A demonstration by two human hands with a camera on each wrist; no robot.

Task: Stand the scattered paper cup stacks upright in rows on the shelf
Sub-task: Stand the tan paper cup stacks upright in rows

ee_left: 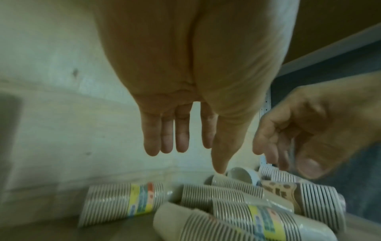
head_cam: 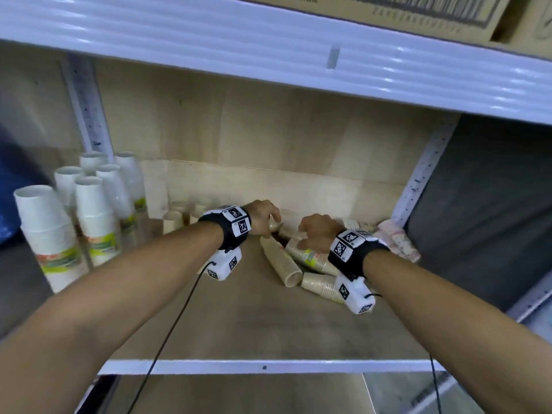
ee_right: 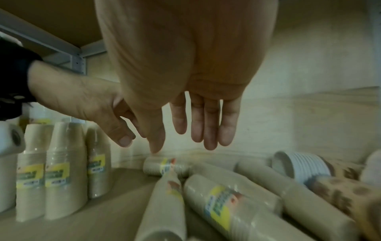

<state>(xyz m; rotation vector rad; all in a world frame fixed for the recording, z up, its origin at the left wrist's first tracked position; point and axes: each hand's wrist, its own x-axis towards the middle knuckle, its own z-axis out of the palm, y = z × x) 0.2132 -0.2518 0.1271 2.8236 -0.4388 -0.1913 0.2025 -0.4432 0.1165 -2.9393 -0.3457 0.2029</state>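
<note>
Both hands hang over the heap of fallen paper cup stacks [head_cam: 294, 258] at the shelf's [head_cam: 239, 321] back right corner. Left hand [head_cam: 264, 216] and right hand [head_cam: 318, 233] have fingers loosely spread, gripping nothing. Upright cup stacks [head_cam: 95, 210] stand in rows at the left edge.

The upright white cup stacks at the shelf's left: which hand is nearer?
Left. The left hand is over the pile's left end; the right hand sits farther right from those stacks.
</note>
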